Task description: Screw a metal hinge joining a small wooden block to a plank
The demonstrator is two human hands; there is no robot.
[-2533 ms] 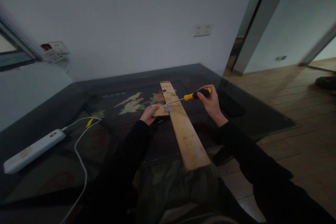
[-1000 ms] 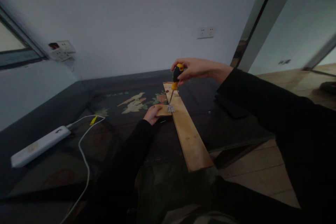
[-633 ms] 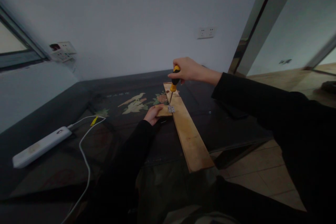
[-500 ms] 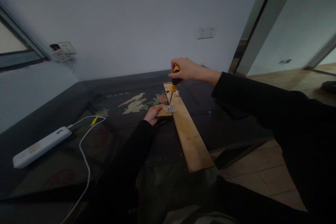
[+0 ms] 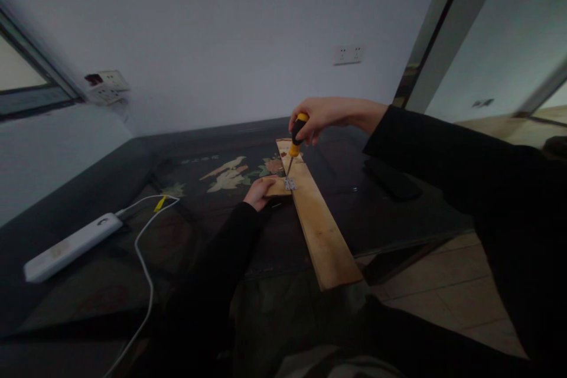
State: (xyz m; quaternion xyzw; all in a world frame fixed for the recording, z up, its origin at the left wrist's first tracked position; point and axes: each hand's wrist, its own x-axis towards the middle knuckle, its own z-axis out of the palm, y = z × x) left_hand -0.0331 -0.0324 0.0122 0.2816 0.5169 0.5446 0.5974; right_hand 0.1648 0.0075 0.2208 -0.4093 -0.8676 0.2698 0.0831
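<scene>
My right hand grips the yellow and black handle of a screwdriver, which slants down with its tip at a small metal hinge. The hinge spans the seam between a short wooden piece and a long wooden board. My left hand is closed on the left end of the short piece, thumb on top. The long board runs from the far side of the table to past its near edge. Whether the tip sits in a screw is too small to tell.
The dark table has a bird and flower picture on it. At left lies a white power strip with a white cable and yellow tag. A dark flat object lies under my right forearm. Wall sockets are behind.
My right hand has turned on the screwdriver handle, and its wrist and forearm have shifted slightly right. The dark flat object shows more now. My left hand and the boards stay put.
</scene>
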